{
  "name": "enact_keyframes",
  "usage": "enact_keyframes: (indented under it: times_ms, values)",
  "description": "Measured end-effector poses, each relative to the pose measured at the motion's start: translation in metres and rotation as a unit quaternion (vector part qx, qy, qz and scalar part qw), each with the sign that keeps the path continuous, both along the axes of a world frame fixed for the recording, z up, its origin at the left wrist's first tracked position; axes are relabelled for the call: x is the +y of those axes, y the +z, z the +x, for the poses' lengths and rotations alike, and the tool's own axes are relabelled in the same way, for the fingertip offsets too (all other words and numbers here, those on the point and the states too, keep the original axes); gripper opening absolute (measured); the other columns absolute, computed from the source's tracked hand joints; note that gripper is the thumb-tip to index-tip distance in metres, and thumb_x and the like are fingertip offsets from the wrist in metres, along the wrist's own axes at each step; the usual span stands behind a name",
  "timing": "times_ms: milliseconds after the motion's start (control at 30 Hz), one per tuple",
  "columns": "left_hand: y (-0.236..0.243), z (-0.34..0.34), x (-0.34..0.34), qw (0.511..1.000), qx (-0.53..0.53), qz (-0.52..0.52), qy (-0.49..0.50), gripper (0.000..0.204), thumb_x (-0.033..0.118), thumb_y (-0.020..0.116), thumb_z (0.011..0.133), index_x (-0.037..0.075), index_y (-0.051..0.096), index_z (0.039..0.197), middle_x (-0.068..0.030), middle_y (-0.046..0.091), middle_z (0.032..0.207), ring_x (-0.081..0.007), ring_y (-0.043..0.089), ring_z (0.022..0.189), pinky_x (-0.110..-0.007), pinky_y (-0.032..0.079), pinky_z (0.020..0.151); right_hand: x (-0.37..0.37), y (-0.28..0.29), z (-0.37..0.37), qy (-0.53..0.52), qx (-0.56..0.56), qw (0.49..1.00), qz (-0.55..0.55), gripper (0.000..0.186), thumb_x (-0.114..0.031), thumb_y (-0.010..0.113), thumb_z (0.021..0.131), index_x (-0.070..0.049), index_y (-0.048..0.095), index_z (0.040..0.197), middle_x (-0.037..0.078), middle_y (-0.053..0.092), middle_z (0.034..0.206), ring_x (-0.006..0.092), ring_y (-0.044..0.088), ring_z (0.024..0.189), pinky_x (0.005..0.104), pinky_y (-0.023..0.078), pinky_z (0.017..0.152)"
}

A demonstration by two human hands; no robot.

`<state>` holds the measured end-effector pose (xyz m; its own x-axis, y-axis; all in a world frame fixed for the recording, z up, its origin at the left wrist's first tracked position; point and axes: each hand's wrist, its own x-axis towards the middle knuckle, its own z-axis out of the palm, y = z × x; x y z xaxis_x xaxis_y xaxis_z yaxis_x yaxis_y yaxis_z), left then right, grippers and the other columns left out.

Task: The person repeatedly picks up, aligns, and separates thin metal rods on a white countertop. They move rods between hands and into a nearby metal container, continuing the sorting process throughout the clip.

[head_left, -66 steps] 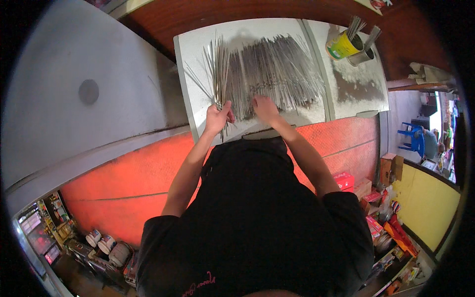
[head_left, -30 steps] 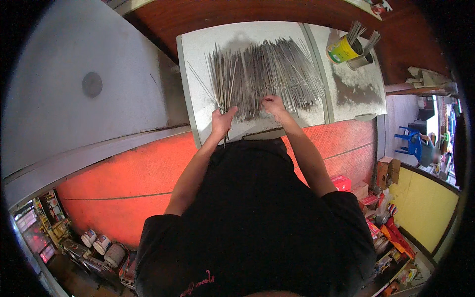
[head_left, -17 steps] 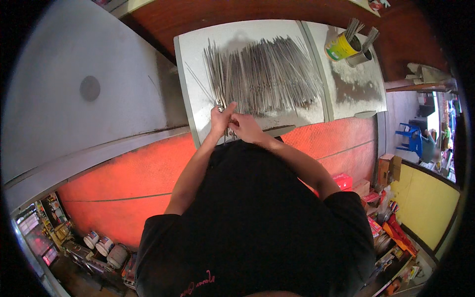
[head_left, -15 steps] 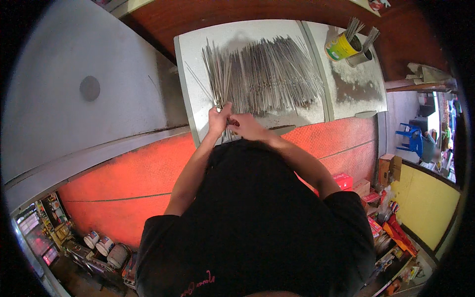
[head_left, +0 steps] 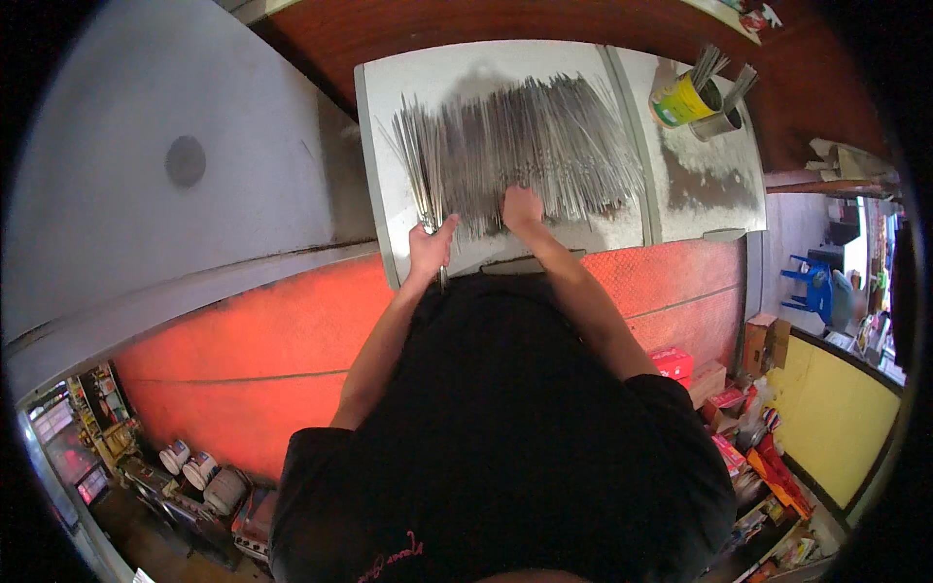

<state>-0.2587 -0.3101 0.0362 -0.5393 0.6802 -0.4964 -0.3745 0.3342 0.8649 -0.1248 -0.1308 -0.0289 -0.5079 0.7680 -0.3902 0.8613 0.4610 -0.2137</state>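
Note:
A wide spread of thin metal skewers (head_left: 544, 146) lies side by side on a white, grey-edged lid (head_left: 389, 83). Near the lid's left end, my left hand (head_left: 430, 251) is closed round a bundle of skewers (head_left: 418, 160), whose far ends fan out away from me. My right hand (head_left: 525, 209) rests at the near edge of the spread, touching the skewers there. Its fingers are curled, and what they pinch, if anything, is hidden beneath the hand.
A yellow-green can (head_left: 678, 100) and a metal can (head_left: 717, 123), both holding skewers, stand on the lid's right part. A grey panel (head_left: 185, 223) is on the left. Red boxes (head_left: 673, 364) sit low right, near a blue chair (head_left: 809, 287).
My right hand has left my left hand and moved right, onto the spread of skewers. The left hand stays closed on its bundle at nearly the same place.

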Motion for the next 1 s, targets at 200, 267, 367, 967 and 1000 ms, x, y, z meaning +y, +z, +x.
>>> enact_keyframes:
  times_ms: [200, 267, 367, 967, 1000]
  values:
    - [0.002, 0.001, 0.003, 1.0, -0.003, -0.001, -0.001, 0.035, 0.025, 0.074, 0.091, 0.009, 0.051, 0.069, 0.0006, 0.049, 0.052, -0.0097, 0.041, 0.035, -0.028, 0.032, 0.032, 0.006, 0.001, -0.007, -0.03, 0.002, 1.0, -0.005, 0.026, -0.013, 0.062, 0.086, -0.001, 0.067, 0.108, 0.02, 0.069, 0.108, 0.0385, 0.067, 0.105, 0.0466, 0.058, 0.085]
    - [-0.004, 0.001, 0.006, 1.0, -0.012, -0.001, 0.002, 0.035, 0.026, 0.074, 0.091, 0.009, 0.051, 0.07, 0.0004, 0.049, 0.053, -0.0097, 0.041, 0.035, -0.029, 0.031, 0.032, 0.012, 0.003, -0.009, -0.063, -0.006, 0.997, -0.046, 0.031, -0.021, 0.065, 0.086, -0.001, 0.066, 0.11, 0.02, 0.069, 0.111, 0.0381, 0.067, 0.106, 0.0466, 0.057, 0.086]
    - [-0.003, -0.001, 0.008, 1.0, -0.025, 0.002, 0.002, 0.035, 0.026, 0.074, 0.091, 0.009, 0.052, 0.071, 0.0005, 0.05, 0.054, -0.0096, 0.041, 0.036, -0.029, 0.031, 0.033, 0.016, 0.001, -0.006, -0.055, 0.015, 0.996, -0.067, 0.042, -0.033, 0.068, 0.086, 0.0, 0.065, 0.112, 0.023, 0.068, 0.113, 0.0399, 0.065, 0.107, 0.0485, 0.054, 0.089]
    - [-0.006, -0.002, 0.016, 0.999, -0.037, 0.014, 0.004, 0.035, 0.025, 0.075, 0.09, 0.01, 0.051, 0.07, 0.0018, 0.048, 0.053, -0.0089, 0.038, 0.035, -0.029, 0.028, 0.033, 0.017, -0.011, 0.022, -0.102, 0.152, 0.979, -0.092, 0.032, -0.032, 0.068, 0.084, -0.003, 0.068, 0.096, 0.021, 0.069, 0.098, 0.0409, 0.066, 0.096, 0.0501, 0.053, 0.082]
    - [-0.006, -0.002, 0.017, 0.999, -0.037, 0.016, 0.002, 0.035, 0.025, 0.075, 0.09, 0.01, 0.051, 0.07, 0.0017, 0.048, 0.053, -0.0089, 0.038, 0.035, -0.029, 0.028, 0.033, 0.016, -0.007, 0.019, -0.1, 0.145, 0.98, -0.097, 0.032, -0.032, 0.069, 0.084, -0.003, 0.068, 0.096, 0.021, 0.069, 0.098, 0.0407, 0.066, 0.096, 0.0506, 0.053, 0.082]
